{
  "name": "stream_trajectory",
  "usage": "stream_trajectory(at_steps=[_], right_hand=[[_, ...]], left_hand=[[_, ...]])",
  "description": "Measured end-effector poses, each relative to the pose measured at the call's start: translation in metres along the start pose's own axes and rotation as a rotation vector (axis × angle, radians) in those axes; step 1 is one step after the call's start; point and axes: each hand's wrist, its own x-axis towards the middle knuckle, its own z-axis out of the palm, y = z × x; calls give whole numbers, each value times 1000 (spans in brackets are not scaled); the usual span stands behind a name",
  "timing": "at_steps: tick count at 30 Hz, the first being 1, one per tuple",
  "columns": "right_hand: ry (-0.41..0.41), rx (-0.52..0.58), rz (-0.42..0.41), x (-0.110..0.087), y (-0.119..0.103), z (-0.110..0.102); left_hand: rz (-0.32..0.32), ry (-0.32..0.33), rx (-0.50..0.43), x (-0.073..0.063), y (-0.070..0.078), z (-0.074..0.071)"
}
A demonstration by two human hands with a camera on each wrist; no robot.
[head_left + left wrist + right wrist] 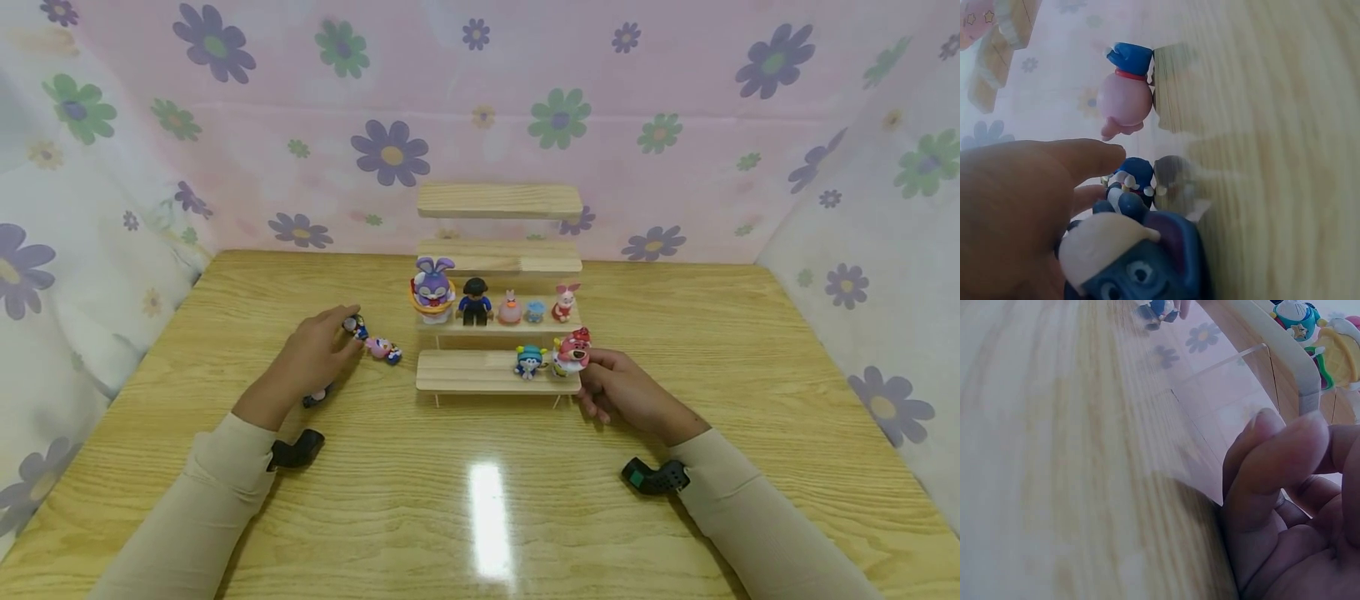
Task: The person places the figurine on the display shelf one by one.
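Note:
On the left of the table my left hand (313, 354) reaches over small figurines, fingers extended. Its fingertips are at a small blue figurine (1135, 175); a pink figurine with blue parts (1125, 100) is just beyond. A blue donkey-like figurine (1138, 262) with a pale top sits close beside the palm. My right hand (626, 392) is at the right end of the lowest shelf (465, 371), beside a pink bear figurine (573, 354). Its lower fingers (1272, 469) are curled below shelf height; whether the upper fingers pinch the bear I cannot tell.
A stepped wooden rack stands mid-table, with bare upper boards (498, 200). A purple rabbit (432, 287), a dark-haired doll (475, 302), a pink piglet (566, 304) and other small figurines line one step. A teal-hatted figurine (529, 362) is left of the bear. Flowered cloth (487, 75) hangs behind.

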Motion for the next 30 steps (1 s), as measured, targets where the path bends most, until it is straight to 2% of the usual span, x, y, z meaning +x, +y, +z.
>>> stream_trajectory(at_steps=[21,30], right_hand=[[-21,9,-29,-1,5,-1],[-18,1,-32,0,3,-2]], left_hand=[[-33,12,-46,0,2,1],[-85,33,-98,0,5,-2]])
